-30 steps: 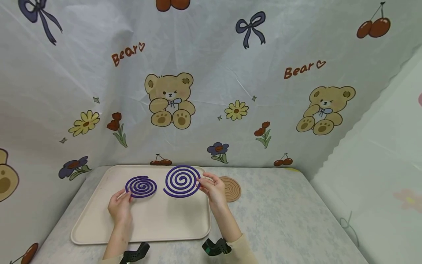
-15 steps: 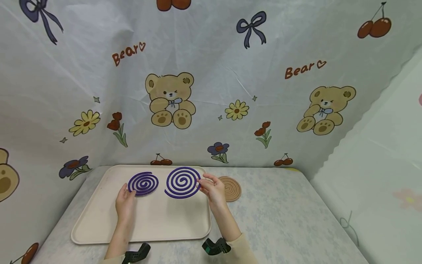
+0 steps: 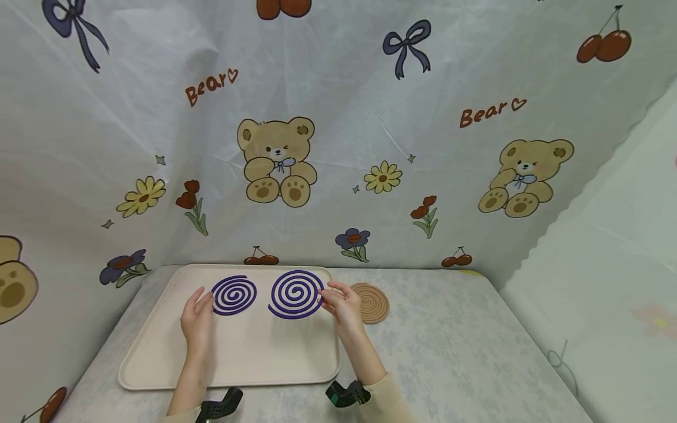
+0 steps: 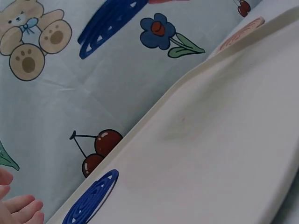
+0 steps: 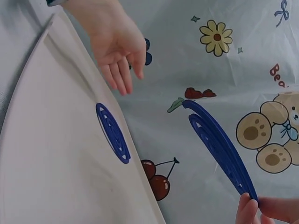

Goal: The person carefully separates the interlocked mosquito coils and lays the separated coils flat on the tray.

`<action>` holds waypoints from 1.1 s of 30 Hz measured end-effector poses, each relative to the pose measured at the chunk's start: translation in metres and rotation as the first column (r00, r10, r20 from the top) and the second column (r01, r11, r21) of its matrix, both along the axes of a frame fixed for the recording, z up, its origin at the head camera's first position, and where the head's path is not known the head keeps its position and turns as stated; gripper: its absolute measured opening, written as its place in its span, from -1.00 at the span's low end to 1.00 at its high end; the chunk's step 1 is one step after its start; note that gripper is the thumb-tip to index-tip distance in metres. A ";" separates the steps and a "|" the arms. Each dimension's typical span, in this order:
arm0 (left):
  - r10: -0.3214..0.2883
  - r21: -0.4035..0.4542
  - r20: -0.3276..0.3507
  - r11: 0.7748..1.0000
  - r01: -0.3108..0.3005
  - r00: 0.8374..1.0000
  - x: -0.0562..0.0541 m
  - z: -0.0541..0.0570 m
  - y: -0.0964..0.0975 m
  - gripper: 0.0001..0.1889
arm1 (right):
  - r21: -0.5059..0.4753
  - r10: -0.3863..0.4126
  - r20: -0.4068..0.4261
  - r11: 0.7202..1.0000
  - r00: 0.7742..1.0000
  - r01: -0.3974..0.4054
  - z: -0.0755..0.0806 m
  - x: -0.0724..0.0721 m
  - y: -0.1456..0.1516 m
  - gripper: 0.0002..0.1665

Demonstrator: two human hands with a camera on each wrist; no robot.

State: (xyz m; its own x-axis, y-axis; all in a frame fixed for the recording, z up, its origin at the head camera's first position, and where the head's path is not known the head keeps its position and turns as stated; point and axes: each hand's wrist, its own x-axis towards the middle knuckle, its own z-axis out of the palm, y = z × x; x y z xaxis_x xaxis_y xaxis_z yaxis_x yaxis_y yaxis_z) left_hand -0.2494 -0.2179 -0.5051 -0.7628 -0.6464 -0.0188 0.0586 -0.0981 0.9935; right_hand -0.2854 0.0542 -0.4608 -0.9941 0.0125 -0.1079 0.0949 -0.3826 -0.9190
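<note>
Left hand point(image 5: 117, 44) hangs released, fingers extended, near flat spiral point(image 5: 113, 133); right hand point(image 3: 342, 308) pinches raised spiral point(image 5: 225, 150) by edge

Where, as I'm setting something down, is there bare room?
Bare: the table right of the tan coil; the tray's near part, right of the left arm. Crowded: the tray's far side, with one flat purple coil and the right hand holding up another purple coil.

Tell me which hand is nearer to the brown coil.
Right. The right hand, pinching a purple coil, partly covers the brown coil in the head view; the left hand is farther, over the left part of the tray.
</note>
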 end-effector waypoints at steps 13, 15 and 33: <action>0.022 0.094 -0.149 0.996 -0.008 0.989 0.007 0.028 0.008 -0.71 | 0.065 -0.022 0.046 0.998 0.999 0.019 -0.024 -0.015 -0.010 -0.59; 0.027 0.091 -0.150 0.996 -0.013 0.988 0.009 0.032 0.009 -0.77 | 0.078 -0.031 0.047 0.997 0.998 0.027 -0.026 -0.019 -0.013 -0.56; 0.044 0.149 -0.178 0.989 -0.018 0.983 0.013 0.042 0.009 -0.84 | 0.119 -0.080 0.067 0.990 0.994 0.072 -0.024 -0.043 -0.044 -0.60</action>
State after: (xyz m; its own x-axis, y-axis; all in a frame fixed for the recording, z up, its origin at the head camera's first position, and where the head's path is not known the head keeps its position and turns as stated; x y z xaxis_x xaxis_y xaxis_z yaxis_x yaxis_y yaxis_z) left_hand -0.2366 -0.2086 -0.4632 -0.7420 -0.6701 0.0211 0.2403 -0.2364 0.9415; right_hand -0.3288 0.0100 -0.4853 -0.9795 0.1046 -0.1724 0.1370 -0.2826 -0.9494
